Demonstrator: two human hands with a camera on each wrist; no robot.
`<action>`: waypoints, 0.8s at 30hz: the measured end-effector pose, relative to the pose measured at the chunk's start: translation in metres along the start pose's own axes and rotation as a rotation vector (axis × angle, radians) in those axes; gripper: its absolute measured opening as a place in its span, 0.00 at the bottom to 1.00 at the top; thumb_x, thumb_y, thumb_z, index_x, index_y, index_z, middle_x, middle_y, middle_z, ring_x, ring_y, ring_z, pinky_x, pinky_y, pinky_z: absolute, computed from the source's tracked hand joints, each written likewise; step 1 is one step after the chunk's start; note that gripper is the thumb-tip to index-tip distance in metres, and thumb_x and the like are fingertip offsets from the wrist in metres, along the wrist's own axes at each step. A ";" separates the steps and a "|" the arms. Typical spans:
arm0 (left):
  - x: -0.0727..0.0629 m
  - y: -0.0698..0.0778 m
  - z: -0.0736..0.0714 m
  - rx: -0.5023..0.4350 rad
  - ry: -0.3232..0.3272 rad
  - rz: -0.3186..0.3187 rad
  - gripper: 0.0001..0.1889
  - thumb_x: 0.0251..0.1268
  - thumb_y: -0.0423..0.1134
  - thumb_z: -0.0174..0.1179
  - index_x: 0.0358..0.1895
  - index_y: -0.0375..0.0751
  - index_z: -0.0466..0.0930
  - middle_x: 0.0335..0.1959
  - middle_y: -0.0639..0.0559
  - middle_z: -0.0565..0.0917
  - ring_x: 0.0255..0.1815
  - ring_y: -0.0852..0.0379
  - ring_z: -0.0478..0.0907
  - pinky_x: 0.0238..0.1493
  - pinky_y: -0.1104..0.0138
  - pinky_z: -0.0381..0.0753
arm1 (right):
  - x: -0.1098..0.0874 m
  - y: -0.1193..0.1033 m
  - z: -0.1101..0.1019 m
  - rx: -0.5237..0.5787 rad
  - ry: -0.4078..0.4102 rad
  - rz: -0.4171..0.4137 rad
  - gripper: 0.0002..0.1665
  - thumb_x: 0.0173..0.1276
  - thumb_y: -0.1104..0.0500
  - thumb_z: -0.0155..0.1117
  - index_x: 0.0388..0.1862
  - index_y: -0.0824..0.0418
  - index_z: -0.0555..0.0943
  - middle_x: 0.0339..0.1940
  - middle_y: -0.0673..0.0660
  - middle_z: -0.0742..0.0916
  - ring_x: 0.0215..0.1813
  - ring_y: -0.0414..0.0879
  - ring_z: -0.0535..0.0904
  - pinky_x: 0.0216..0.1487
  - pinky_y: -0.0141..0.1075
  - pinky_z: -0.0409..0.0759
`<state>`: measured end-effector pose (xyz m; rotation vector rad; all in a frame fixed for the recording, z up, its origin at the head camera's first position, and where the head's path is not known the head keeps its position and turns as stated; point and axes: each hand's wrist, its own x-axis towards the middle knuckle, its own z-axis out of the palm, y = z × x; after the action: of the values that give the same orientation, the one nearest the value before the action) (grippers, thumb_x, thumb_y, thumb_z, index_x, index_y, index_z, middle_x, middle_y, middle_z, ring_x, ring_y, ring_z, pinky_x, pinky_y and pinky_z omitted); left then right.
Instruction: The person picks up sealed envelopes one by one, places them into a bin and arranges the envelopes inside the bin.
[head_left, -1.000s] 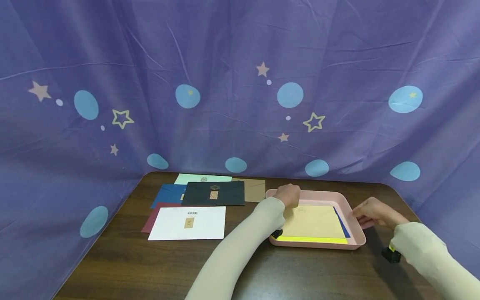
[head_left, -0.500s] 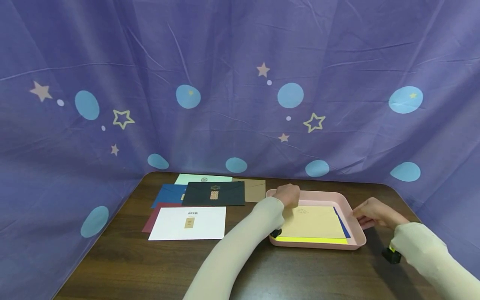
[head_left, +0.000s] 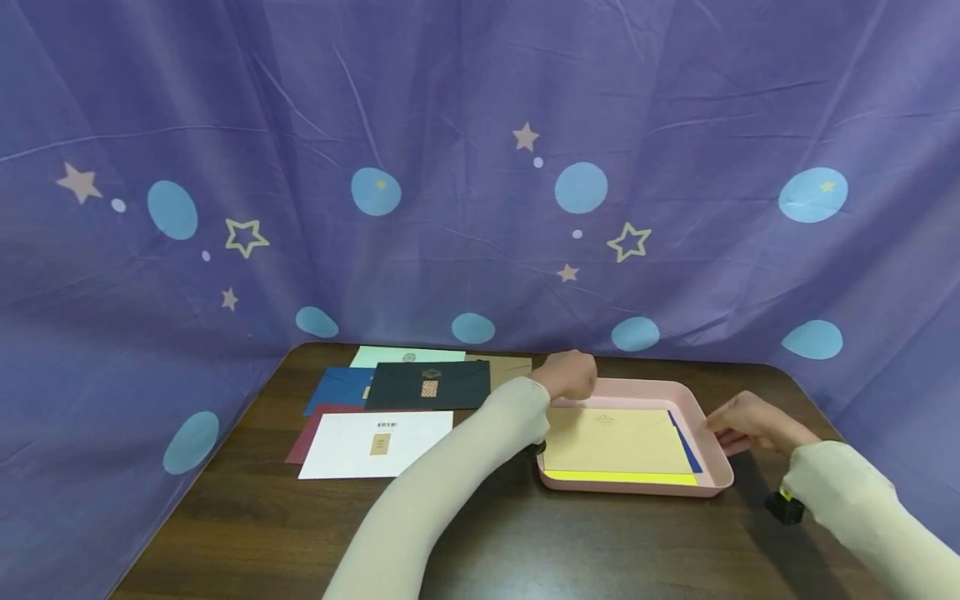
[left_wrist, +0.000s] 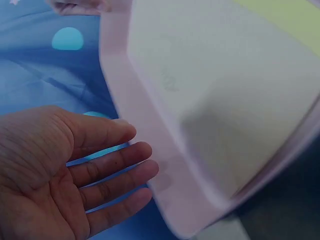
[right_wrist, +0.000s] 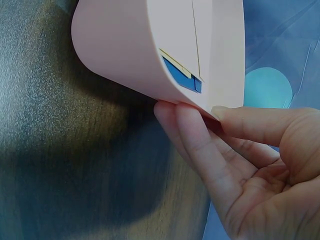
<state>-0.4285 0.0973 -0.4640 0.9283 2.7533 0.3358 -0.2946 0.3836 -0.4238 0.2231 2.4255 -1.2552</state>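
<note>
A pink tray [head_left: 711,454] on the table's right side holds a cream envelope [head_left: 611,442] with a yellow envelope [head_left: 626,477] and a blue one [head_left: 687,446] showing from under it. My left hand [head_left: 567,375] hovers over the tray's back left corner. In the left wrist view its fingers [left_wrist: 117,182] are extended and slightly bent, with nothing between them, beside the tray's wall. My right hand [head_left: 753,421] pinches the right rim of the tray; the right wrist view has the thumb [right_wrist: 250,122] on the rim and fingers against the outer wall.
Left of the tray lie overlapping envelopes: white [head_left: 337,450], maroon [head_left: 302,446], dark green [head_left: 461,385], blue [head_left: 337,385], mint [head_left: 382,357] and brown [head_left: 512,372]. A purple curtain [head_left: 465,142] hangs close behind the wooden table [head_left: 540,542].
My left hand has lifted and shifted left, away from the cream envelope, whose left side now shows more. The right hand stays at the tray's rim.
</note>
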 end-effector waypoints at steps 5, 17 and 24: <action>-0.065 0.027 -0.071 0.094 0.042 -0.004 0.21 0.61 0.28 0.52 0.12 0.49 0.59 0.12 0.58 0.53 0.19 0.60 0.46 0.23 0.68 0.50 | -0.001 -0.002 -0.003 -0.002 -0.001 -0.006 0.21 0.67 0.67 0.61 0.50 0.87 0.77 0.28 0.54 0.87 0.31 0.44 0.83 0.39 0.43 0.89; -0.135 -0.013 -0.134 0.083 0.116 0.003 0.09 0.72 0.38 0.61 0.45 0.44 0.90 0.46 0.51 0.89 0.49 0.52 0.84 0.53 0.59 0.82 | -0.003 -0.002 -0.004 0.003 -0.015 -0.026 0.22 0.67 0.67 0.59 0.51 0.88 0.76 0.29 0.54 0.88 0.32 0.44 0.84 0.38 0.43 0.89; -0.166 -0.045 -0.135 0.071 0.083 -0.023 0.07 0.71 0.38 0.63 0.43 0.44 0.90 0.44 0.51 0.89 0.47 0.53 0.84 0.51 0.60 0.83 | -0.004 0.000 -0.002 0.011 -0.011 -0.021 0.22 0.66 0.67 0.60 0.50 0.87 0.77 0.29 0.54 0.88 0.32 0.44 0.84 0.38 0.43 0.89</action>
<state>-0.3622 -0.0597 -0.3264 0.9190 2.8659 0.2802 -0.2917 0.3850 -0.4212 0.1937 2.4184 -1.2760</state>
